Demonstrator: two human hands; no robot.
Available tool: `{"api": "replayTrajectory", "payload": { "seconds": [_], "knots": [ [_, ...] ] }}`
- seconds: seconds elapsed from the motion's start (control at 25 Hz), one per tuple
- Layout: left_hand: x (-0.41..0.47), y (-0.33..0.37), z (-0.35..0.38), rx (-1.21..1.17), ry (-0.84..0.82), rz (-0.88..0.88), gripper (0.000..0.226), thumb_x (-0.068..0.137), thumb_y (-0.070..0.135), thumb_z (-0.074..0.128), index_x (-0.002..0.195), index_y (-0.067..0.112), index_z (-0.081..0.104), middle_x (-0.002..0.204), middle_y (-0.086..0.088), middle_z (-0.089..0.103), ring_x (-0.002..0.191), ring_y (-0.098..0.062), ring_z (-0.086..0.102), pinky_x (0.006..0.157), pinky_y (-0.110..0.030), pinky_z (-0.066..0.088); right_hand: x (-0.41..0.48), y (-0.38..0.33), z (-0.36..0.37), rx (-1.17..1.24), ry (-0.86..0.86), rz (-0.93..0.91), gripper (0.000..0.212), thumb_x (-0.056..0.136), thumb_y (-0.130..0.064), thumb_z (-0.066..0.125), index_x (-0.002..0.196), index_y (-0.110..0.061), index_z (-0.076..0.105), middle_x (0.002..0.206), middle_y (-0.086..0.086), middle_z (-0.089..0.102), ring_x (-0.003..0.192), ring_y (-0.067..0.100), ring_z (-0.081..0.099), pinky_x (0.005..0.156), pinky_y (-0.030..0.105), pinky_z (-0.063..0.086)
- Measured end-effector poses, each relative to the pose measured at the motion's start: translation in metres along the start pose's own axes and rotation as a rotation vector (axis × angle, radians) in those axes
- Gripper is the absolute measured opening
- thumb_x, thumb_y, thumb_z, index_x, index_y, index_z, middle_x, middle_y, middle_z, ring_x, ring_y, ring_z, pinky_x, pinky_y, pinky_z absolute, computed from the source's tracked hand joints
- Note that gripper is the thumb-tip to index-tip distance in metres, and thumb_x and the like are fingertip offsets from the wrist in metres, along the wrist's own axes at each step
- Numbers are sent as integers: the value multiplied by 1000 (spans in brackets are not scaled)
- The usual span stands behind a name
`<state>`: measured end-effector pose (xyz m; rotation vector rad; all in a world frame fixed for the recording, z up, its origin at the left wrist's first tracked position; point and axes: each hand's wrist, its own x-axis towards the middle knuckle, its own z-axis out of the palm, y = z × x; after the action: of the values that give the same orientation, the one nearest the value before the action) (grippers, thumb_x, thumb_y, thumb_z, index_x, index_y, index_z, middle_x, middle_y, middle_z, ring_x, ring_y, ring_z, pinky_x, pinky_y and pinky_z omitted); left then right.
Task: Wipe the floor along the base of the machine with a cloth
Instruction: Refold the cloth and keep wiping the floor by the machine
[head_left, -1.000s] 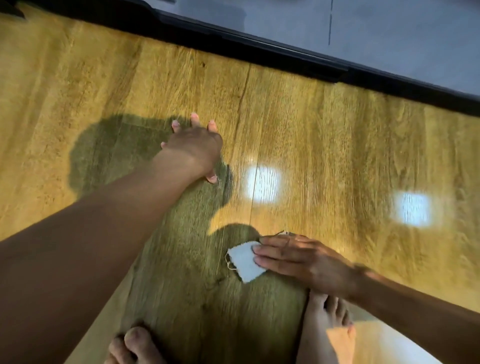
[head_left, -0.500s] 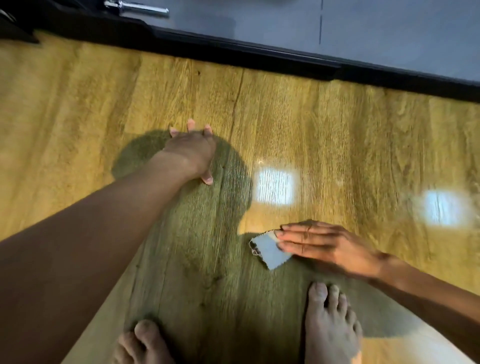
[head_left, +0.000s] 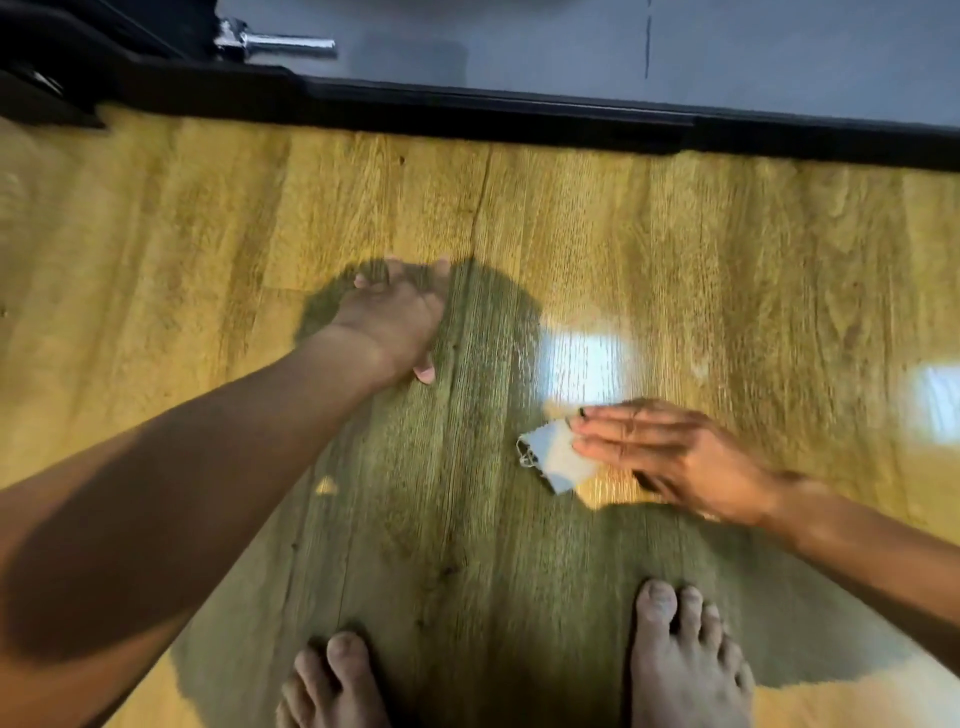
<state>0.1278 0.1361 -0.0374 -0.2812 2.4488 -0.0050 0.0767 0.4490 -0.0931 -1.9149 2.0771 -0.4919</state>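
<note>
Open floor strip (head_left: 675, 234) runs along the machine's black base (head_left: 493, 111). My planted left hand (head_left: 395, 322) blocks the leftward path; my bare feet (head_left: 680, 665) crowd behind.

Right grip (head_left: 670, 457) lies flat, straight fingers pressing a white cloth (head_left: 556, 457) onto the wood floor (head_left: 675, 260). Frayed cloth edge sticks out past my fingertips. Left grip (head_left: 395, 322) planted palm-down on the floor, well apart from the cloth. Black machine base (head_left: 467, 109) runs along the top, grey panel (head_left: 519, 41) above it, chrome handle (head_left: 280, 44) upper left. Cloth lies well short of the base. My bare feet (head_left: 680, 660) at the bottom edge.
</note>
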Motion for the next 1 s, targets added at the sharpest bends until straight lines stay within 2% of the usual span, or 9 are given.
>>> {"api": "replayTrajectory", "payload": {
  "seconds": [0.12,0.24,0.32,0.4,0.52,0.6,0.76,0.92,1.0],
  "knots": [
    [9,4,-3,100,51,148,123,78,17,74,143,33,-28,155,-18,-17,141,-44,3,108,-53,24,52,53,-27,23,143,289,56,83,1,60,132,-24,49,138,1,51,125,22,52,101,43,46],
    [27,-1,-12,144,-26,243,115,79,31,74,145,35,-21,155,-12,-21,142,-42,0,110,-52,13,90,58,-27,43,340,591,45,86,7,56,127,-11,55,133,8,54,120,27,56,105,43,41],
    [37,-6,-8,176,-18,268,115,79,40,72,144,33,-23,153,-12,-26,142,-41,-5,110,-52,14,78,35,-9,-4,320,528,57,77,15,65,127,-11,57,133,8,55,119,26,56,100,45,46],
    [43,-7,-1,152,-6,268,119,78,35,73,140,33,-29,145,-11,-35,140,-42,-11,109,-54,17,58,19,-4,-41,196,290,60,73,12,70,127,-12,59,132,5,56,120,21,56,98,41,49],
    [47,-6,4,112,13,290,121,76,28,75,138,33,-29,139,-12,-34,138,-45,-9,107,-54,19,76,66,-34,-30,148,166,40,87,-6,61,125,-19,59,132,4,56,114,14,57,93,32,51],
    [46,-6,3,116,7,286,120,77,29,74,139,31,-28,140,-14,-33,138,-45,-9,107,-53,20,109,109,-61,-60,250,382,34,94,-16,48,126,-19,57,136,6,53,113,14,56,94,24,45],
    [46,-5,0,114,-41,276,124,75,32,75,135,29,-34,141,-15,-35,136,-44,-15,108,-54,16,139,125,-58,-41,394,773,38,94,-4,49,130,-15,54,140,2,49,126,19,49,113,26,26],
    [49,-8,4,107,-16,289,126,73,33,76,132,29,-35,139,-15,-35,135,-43,-16,109,-54,19,108,89,-40,-123,162,311,39,90,-15,49,128,-15,58,134,4,56,121,21,54,105,34,39],
    [51,-9,6,107,-6,296,125,74,33,75,130,30,-36,139,-15,-35,135,-45,-14,108,-55,20,107,125,-61,-167,95,300,41,91,-16,46,130,-18,55,137,2,53,123,21,52,107,36,38]
  ]
}}
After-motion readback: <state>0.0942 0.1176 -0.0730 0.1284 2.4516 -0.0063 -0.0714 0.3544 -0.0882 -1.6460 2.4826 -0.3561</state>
